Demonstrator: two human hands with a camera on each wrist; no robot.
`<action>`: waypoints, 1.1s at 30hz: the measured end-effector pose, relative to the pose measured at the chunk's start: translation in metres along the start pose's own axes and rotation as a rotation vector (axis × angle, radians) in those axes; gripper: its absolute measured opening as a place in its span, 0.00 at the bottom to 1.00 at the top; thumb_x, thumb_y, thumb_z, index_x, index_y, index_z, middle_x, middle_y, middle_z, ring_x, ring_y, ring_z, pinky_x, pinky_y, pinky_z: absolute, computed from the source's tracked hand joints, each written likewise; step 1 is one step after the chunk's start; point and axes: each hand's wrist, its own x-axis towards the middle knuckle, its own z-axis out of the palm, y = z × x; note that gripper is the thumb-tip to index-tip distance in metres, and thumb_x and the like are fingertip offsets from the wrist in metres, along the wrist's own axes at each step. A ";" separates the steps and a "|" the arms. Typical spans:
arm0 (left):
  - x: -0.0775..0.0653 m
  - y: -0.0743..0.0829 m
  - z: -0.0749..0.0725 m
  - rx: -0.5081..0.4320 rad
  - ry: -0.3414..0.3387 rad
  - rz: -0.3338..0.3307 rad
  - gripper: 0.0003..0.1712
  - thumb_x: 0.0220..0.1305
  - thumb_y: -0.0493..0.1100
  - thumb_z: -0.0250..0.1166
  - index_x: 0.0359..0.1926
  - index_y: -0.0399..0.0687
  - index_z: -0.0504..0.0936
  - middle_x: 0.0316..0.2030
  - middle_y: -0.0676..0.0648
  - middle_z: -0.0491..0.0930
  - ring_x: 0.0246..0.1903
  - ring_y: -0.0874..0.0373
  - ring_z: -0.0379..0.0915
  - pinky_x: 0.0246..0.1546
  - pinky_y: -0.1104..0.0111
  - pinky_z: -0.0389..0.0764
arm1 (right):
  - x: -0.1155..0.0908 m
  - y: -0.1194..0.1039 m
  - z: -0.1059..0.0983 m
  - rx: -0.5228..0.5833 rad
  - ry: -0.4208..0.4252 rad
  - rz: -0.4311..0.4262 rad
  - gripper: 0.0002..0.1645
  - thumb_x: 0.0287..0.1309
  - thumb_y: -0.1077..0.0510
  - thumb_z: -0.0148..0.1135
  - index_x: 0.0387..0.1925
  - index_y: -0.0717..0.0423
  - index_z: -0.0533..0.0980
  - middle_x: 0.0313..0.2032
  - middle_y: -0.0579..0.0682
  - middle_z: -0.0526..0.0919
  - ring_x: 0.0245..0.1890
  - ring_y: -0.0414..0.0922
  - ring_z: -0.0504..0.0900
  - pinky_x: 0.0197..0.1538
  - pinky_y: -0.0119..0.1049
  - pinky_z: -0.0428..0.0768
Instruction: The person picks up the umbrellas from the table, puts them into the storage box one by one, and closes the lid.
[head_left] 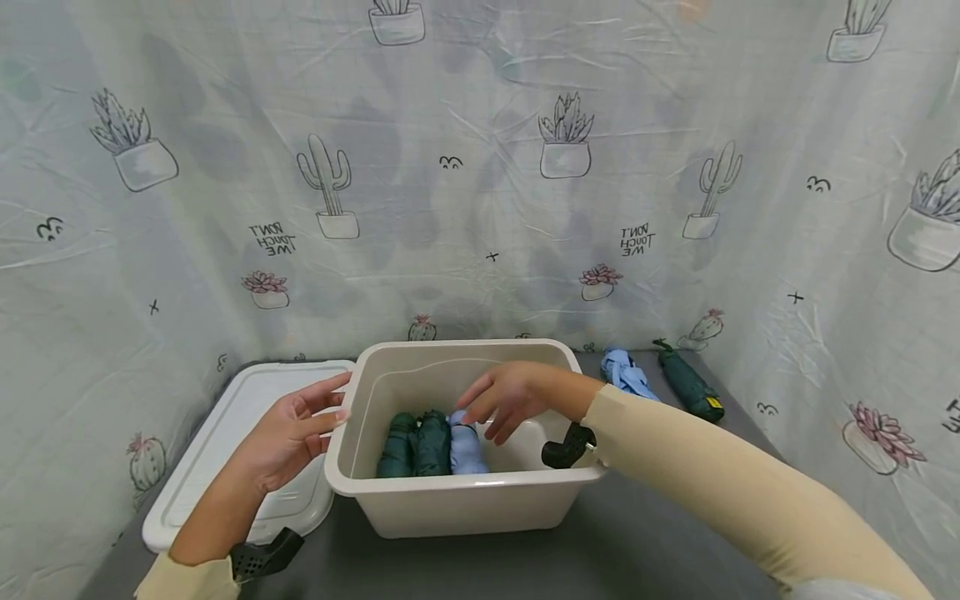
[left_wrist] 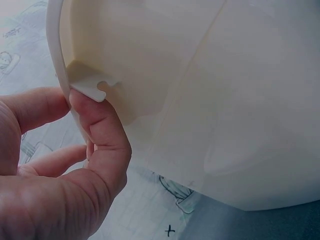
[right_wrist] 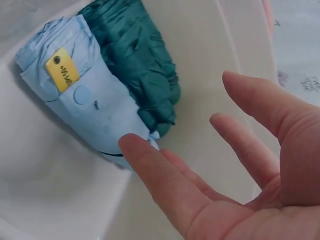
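Note:
My left hand (head_left: 288, 437) pinches the left rim of a cream plastic bin (head_left: 461, 507), thumb and fingers on either side of it. In the left wrist view the thumb lies by a small notched tab under the rim. My right hand (head_left: 504, 398) reaches into the bin, fingers spread and holding nothing. Its fingertips are right at the end of a light blue folded umbrella (right_wrist: 82, 92) with a yellow tag. Beside that lie two dark green folded umbrellas (head_left: 395, 448) (head_left: 432, 446), side by side in the left half of the bin.
A white lid (head_left: 247, 433) lies left of the bin on the grey table (head_left: 450, 571). Behind the bin's right side are another light blue umbrella (head_left: 627, 372) and a dark green one (head_left: 688, 382) with a yellow tag. A printed curtain (head_left: 480, 208) encloses the table.

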 end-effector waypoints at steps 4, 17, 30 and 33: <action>0.000 0.001 -0.001 -0.003 0.002 -0.003 0.39 0.75 0.34 0.59 0.80 0.38 0.52 0.54 0.49 0.80 0.49 0.57 0.85 0.48 0.62 0.88 | -0.008 -0.003 -0.005 0.023 -0.006 -0.022 0.24 0.66 0.63 0.66 0.62 0.57 0.78 0.65 0.65 0.76 0.54 0.60 0.84 0.61 0.57 0.82; -0.002 -0.001 0.001 -0.003 0.016 -0.011 0.39 0.75 0.34 0.59 0.80 0.39 0.53 0.53 0.49 0.79 0.48 0.57 0.85 0.48 0.62 0.88 | -0.039 0.002 -0.019 0.089 0.024 -0.231 0.26 0.69 0.63 0.63 0.67 0.54 0.76 0.67 0.55 0.77 0.59 0.63 0.83 0.57 0.53 0.85; 0.000 -0.001 0.001 0.007 0.015 -0.002 0.39 0.75 0.34 0.59 0.80 0.38 0.52 0.53 0.48 0.79 0.48 0.57 0.85 0.48 0.62 0.88 | -0.072 0.018 -0.039 0.167 0.086 -0.443 0.29 0.71 0.63 0.60 0.71 0.62 0.70 0.63 0.60 0.79 0.60 0.61 0.83 0.61 0.52 0.83; 0.000 0.000 0.001 0.003 0.016 -0.002 0.39 0.75 0.34 0.59 0.80 0.37 0.52 0.53 0.48 0.79 0.48 0.57 0.85 0.48 0.62 0.88 | -0.077 0.026 -0.040 0.188 0.138 -0.489 0.28 0.70 0.62 0.62 0.70 0.61 0.71 0.63 0.59 0.79 0.58 0.58 0.84 0.60 0.52 0.83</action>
